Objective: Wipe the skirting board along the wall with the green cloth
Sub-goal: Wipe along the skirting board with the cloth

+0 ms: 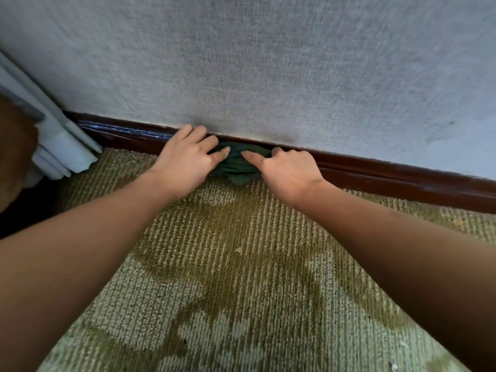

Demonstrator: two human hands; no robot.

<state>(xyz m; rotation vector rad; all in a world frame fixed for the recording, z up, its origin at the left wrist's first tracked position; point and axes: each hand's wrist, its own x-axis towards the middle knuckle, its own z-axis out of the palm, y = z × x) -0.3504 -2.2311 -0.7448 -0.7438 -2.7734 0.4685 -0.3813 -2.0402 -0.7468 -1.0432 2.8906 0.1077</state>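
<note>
A dark brown skirting board [375,170] runs along the foot of the pale textured wall, sloping down to the right. A bunched green cloth [237,167] lies against it at the middle, partly on the carpet. My left hand [185,159] covers the cloth's left side, thumb on the cloth, fingers reaching to the board's top edge. My right hand [290,170] holds the cloth's right side, thumb laid across it and fingers curled behind it against the board. Most of the cloth is hidden between the two hands.
Pale curtain folds [61,146] hang to the floor at the left, beside the board's left end. A brown object [13,146] fills the far left edge. Patterned olive and beige carpet [241,264] covers the floor below.
</note>
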